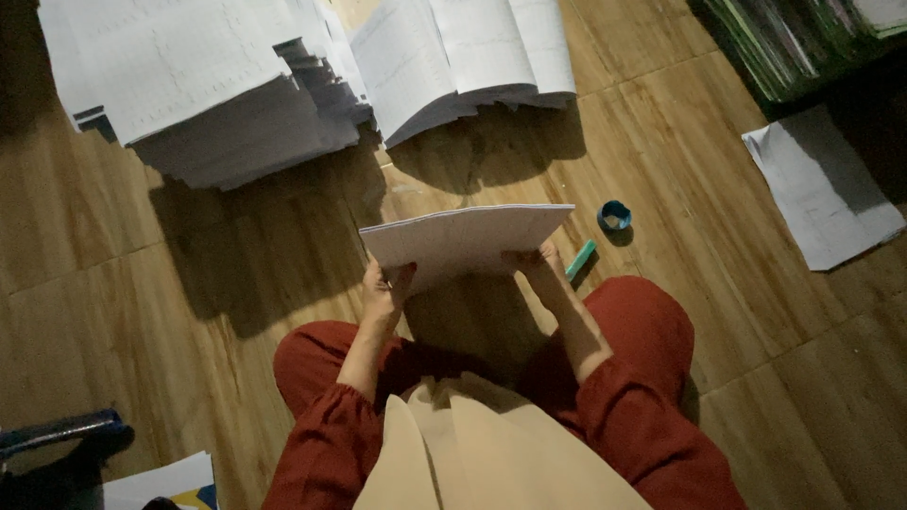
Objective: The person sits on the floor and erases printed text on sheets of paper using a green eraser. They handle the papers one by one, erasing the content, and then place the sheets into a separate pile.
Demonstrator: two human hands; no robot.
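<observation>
Beyond the fingertips, large stacks of printed sheets [236,85] are spread over the wooden floor [113,264]. A thin sheaf of papers [463,241] is held level above the lap, both forearms raised from bent elbows. Its near left corner is pinched by the left hand [383,293], its near right edge gripped by the right hand [531,260]. Just right of the right fingers, a teal marker [580,260] and a small blue cup [614,216] are seen.

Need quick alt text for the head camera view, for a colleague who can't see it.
A seated person in red sleeves holds a thin sheaf of white paper above a wooden floor, left hand and right hand gripping its near edge. Big stacks of printed sheets lie ahead; a small blue cap and teal marker sit right.
</observation>
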